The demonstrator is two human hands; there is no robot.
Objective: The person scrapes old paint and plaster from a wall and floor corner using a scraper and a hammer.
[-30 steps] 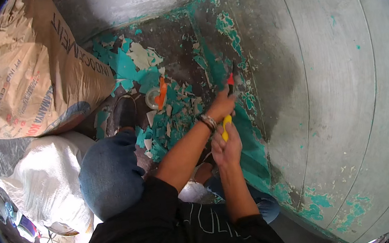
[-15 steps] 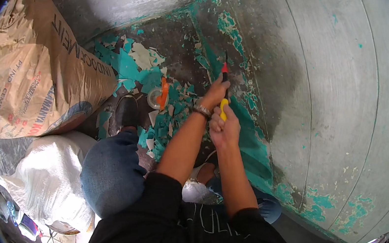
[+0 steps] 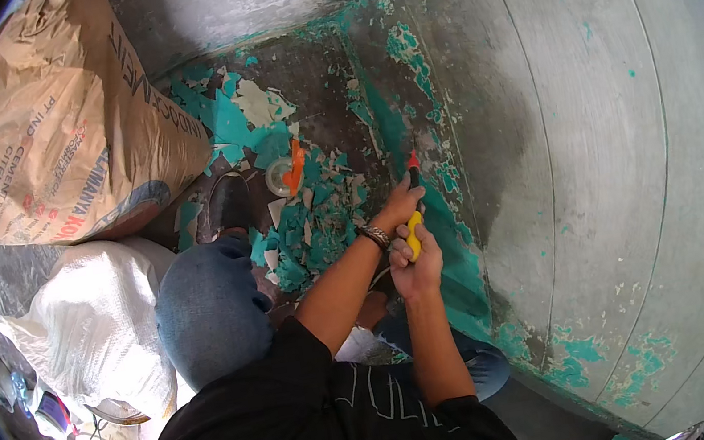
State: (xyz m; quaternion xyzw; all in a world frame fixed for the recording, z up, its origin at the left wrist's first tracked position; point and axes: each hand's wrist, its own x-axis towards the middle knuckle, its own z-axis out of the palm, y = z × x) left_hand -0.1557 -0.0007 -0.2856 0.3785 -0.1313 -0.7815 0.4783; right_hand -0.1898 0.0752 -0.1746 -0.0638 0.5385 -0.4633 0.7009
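The tool (image 3: pixel 415 236) sits over the teal strip (image 3: pixel 451 264) that runs along the floor's right edge, at the foot of the wall (image 3: pixel 602 140), well short of the floor's far corner. The left hand (image 3: pixel 399 204) has its fingers wrapped round the dark shaft below the red part; the right hand (image 3: pixel 417 267) has its fingers curled round the yellow handle, just behind. The tip beyond the red is too small to make out, so I cannot tell whether it touches the strip.

The likeliest trouble is a slip: if the tip skids on smooth paint or catches a rough patch, the leading left hand could run into the wall and graze its bare knuckles. Both hands push close together, so a sudden release could also drive the right into the left. Dug in too steeply, the tip might gouge the surface.

Underfoot, loose chips (image 3: pixel 308 226) litter the floor beside the shoe (image 3: pixel 228 203) and could slide if the person shifts weight. The tape roll (image 3: pixel 279 179) among them might roll if kicked. Flying flakes could reach the eyes, since the head leans over the work.
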